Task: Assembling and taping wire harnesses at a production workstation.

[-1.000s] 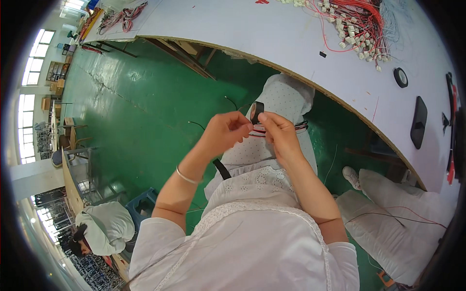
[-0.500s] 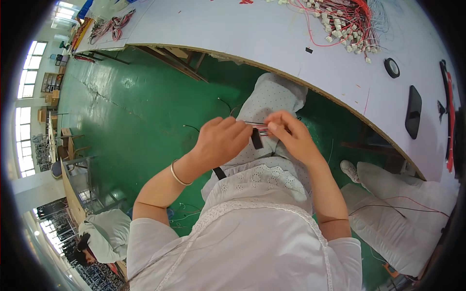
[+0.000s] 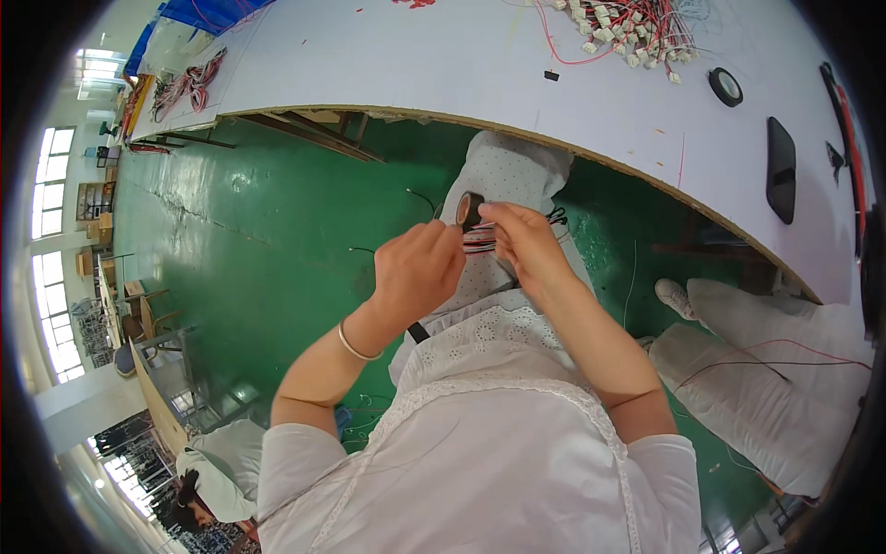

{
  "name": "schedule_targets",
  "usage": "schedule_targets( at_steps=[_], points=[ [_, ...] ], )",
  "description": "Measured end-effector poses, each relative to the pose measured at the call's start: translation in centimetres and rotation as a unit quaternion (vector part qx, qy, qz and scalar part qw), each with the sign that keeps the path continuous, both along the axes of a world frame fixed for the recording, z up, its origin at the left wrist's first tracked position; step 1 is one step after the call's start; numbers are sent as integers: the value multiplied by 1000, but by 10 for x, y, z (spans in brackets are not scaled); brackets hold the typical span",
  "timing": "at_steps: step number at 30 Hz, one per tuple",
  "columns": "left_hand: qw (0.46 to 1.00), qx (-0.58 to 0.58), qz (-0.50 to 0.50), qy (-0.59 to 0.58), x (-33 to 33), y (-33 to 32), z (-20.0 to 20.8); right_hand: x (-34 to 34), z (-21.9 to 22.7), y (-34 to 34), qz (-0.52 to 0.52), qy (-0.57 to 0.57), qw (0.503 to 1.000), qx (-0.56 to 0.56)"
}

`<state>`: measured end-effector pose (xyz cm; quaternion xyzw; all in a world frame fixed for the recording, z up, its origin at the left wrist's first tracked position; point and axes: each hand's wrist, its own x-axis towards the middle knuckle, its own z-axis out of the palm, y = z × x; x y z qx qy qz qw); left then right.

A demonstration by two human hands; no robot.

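A bundle of red, black and white wires stretches above my lap, between my two hands. Closed in a fist, my left hand grips its left part; those fingertips are mostly hidden. My right hand pinches a small roll of black tape just above the wires, close to the left hand's knuckles. Dark wire ends poke out beyond the right hand. Whether tape is stuck to the bundle cannot be made out.
The white table curves across the front. On it lie wires with white connectors, a second tape roll, a black phone-like slab and a tied red-black wire bundle. Another person's legs are at right.
My right hand has brought the tape roll up above the wires; before, a dark tape piece showed below them between the hands. The view has shifted slightly.
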<state>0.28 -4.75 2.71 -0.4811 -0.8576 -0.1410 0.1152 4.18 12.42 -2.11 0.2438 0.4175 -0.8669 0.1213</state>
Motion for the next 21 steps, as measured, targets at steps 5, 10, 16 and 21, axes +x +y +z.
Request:
schedule_targets(
  at_steps=[5, 10, 16, 21],
  points=[
    [781, 173, 149, -581, -6, -5, 14, 15, -17, 19, 16, 172, 983, -66],
    [490, 198, 145, -837, -18, -9, 15, 14, -4, 47, 133, 266, 955, 9],
    [990, 53, -9, -127, -4, 10, 29, 20, 35, 42, 170, 89, 921, 337],
    [995, -7, -33, 92, 10, 18, 24, 6, 6, 31, 196, 20, 972, 127]
  ],
)
